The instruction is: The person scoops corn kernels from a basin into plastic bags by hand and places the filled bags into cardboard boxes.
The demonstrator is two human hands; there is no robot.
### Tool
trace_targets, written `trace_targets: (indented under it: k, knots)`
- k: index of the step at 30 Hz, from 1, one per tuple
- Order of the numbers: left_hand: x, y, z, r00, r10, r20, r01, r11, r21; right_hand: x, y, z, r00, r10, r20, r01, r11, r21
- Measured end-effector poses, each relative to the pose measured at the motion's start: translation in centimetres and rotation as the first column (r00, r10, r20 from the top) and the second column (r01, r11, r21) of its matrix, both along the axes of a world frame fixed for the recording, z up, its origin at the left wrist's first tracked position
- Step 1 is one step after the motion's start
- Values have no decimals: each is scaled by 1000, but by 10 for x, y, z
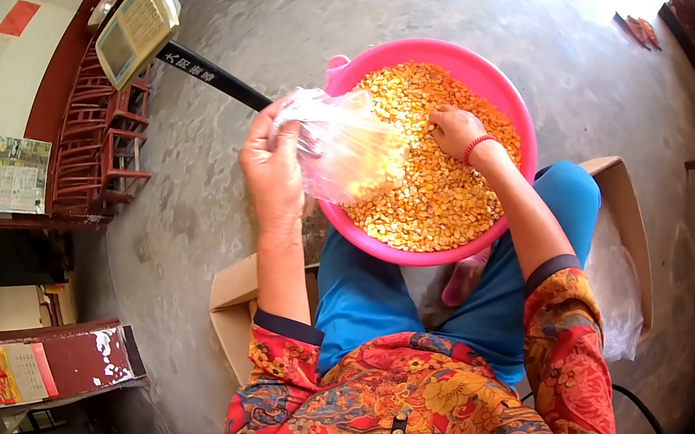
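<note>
A: Where is the corn sitting?
B: Yellow corn kernels (428, 216) are filling a round pink basin (523, 135). I am treating the basin as the clock's centre; a person in blue trousers (579, 202) is sitting at six o'clock.

A: What is the left hand (273, 161) doing?
B: It is gripping the gathered edge of a clear plastic bag (344, 149) at nine o'clock. The bag is reaching over the kernels; yellow is showing through, but I can't tell whether any corn is lying inside.

A: And the right hand (457, 132)?
B: It is dipping curled fingers into the kernels, just off centre toward one o'clock. I can't tell whether it is holding any. A red bracelet (472, 149) is circling the wrist.

A: What is standing around them?
B: A scale (137, 33) is rising between nine and ten o'clock, red chairs (95, 130) are standing at nine, and a cardboard box (639, 211) is sitting at three.
</note>
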State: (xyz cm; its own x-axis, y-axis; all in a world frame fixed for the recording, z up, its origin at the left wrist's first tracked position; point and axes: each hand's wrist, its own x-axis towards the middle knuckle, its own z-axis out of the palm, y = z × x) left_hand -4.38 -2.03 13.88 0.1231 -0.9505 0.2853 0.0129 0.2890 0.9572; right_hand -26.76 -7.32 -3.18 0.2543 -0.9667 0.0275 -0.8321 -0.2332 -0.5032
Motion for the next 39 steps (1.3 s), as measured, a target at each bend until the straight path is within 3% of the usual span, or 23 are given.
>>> trace_targets:
  k: [5,10,13,19,28,29,31,32,37,39]
  knots:
    - [38,3,44,994,98,57,-92,991,-98,-2,1,2,999,30,-17,-30,999,14]
    - [95,-2,47,973,225,58,-214,964,-156,-3,-1,-4,999,30,43,-28,999,-30]
    - [136,-17,15,954,300,26,-295,948,-118,-3,0,1,999,37,36,-37,999,-11]
    - [212,-39,-93,945,320,67,-327,928,178,-1,3,4,998,52,37,-50,997,-57]
    - [272,-8,-229,828,559,36,-507,720,475,1,3,9,999,22,33,-21,1000,-9]
    - [275,-1,-236,826,563,38,-509,714,480,2,3,11,1000,9,20,-9,1000,-1]
    - [276,12,-241,834,530,154,-462,520,719,3,2,9,1000,1,6,-2,1000,9]
    - [282,14,-248,873,449,192,-421,490,763,1,0,7,1000,11,6,-11,1000,0]
    - [278,21,-235,839,493,229,-477,464,747,3,-3,7,1000,8,-19,-8,1000,25]
    - [275,16,-232,716,663,218,-617,456,641,3,-2,6,1000,10,-22,-9,1000,15]
